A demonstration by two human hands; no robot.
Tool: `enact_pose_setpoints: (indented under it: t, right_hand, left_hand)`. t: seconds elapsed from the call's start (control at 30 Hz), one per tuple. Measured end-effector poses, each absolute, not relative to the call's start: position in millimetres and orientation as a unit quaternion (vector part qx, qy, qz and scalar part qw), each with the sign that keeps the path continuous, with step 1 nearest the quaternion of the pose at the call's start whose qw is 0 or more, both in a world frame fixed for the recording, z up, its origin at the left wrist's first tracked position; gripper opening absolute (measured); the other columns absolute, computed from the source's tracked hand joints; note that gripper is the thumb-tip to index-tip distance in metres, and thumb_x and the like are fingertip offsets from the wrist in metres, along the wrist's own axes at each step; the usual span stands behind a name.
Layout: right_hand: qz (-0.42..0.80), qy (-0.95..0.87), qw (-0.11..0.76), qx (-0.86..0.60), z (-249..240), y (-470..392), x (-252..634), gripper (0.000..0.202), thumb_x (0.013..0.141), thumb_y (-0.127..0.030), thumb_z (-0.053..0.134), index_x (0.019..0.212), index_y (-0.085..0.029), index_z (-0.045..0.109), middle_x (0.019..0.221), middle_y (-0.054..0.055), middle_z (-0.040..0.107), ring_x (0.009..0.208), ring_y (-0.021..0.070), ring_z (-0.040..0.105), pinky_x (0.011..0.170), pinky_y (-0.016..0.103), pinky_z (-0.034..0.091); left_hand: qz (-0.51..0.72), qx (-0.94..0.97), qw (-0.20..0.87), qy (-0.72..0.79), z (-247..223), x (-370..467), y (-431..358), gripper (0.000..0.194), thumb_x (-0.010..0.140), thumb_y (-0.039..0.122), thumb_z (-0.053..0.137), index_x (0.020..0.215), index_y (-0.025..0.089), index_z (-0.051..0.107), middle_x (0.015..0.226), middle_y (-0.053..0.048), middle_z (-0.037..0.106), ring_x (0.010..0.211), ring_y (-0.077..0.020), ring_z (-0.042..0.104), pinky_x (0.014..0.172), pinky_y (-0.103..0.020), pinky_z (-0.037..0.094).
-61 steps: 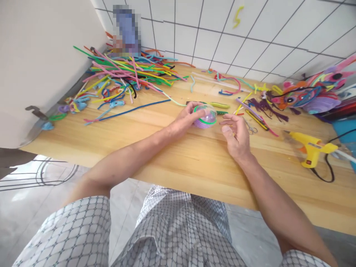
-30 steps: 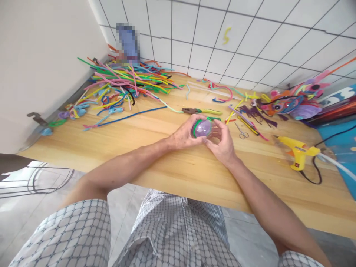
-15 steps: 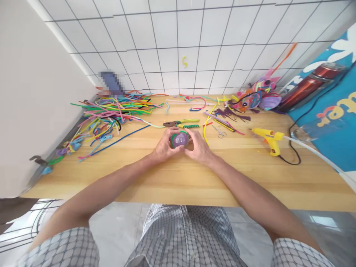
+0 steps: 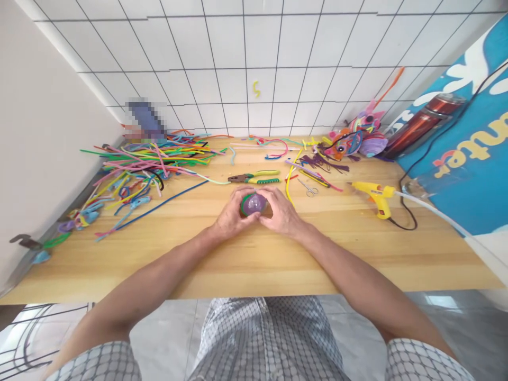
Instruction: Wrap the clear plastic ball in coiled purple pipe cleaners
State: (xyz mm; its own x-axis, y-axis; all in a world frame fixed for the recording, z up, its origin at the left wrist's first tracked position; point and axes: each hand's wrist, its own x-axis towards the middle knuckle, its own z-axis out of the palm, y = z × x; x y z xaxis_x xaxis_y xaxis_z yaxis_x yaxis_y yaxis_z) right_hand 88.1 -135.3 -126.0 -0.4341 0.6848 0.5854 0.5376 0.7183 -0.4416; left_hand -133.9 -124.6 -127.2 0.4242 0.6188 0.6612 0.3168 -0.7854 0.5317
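A small clear round capsule [image 4: 254,203] with purple filling and a green rim sits between both hands over the wooden table [image 4: 246,264]. My left hand [image 4: 230,216] cups its left side. My right hand [image 4: 282,213] cups its right side, fingers curled over the top. Most of the capsule is hidden by the fingers.
A heap of coloured pipe cleaners [image 4: 146,164] lies at the back left. Green-handled pliers [image 4: 254,177], small scissors [image 4: 307,188] and a yellow glue gun [image 4: 373,194] with its black cord lie behind the hands. A pipe-cleaner figure [image 4: 357,138] and a red bottle [image 4: 423,124] stand at the back right.
My right hand came in from the side and closed on the capsule beside my left hand. The view has swung up and to the right, showing more wall.
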Motion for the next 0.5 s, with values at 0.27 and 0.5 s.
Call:
enact_pose_setpoints:
  t: [0.27,0.5]
  right_hand:
    - [0.074,-0.842,0.385,-0.371,-127.3,-138.0,87.2,0.066,0.092,-0.034,0.075,0.151,-0.026,0.046,0.144,0.017,0.062,0.137,0.0350,0.062,0.115,0.058,0.056]
    - [0.204,-0.826,0.327,-0.411,-98.3,-147.3,92.9,0.074,0.089,-0.037,0.081,0.153,-0.024,0.047,0.152,0.017,0.061,0.142,0.0331,0.060,0.118,0.056,0.054]
  left_hand:
    - [0.452,0.821,0.168,0.304,-132.2,-131.4,-128.6,0.062,0.096,0.044,0.080,0.147,0.023,0.052,0.149,-0.018,0.061,0.145,-0.0317,0.061,0.118,-0.053,0.056]
    - [0.462,0.823,0.175,0.280,-133.7,-131.7,-127.6,0.053,0.098,0.034,0.077,0.144,0.023,0.053,0.146,-0.018,0.063,0.142,-0.0308,0.064,0.115,-0.053,0.059]
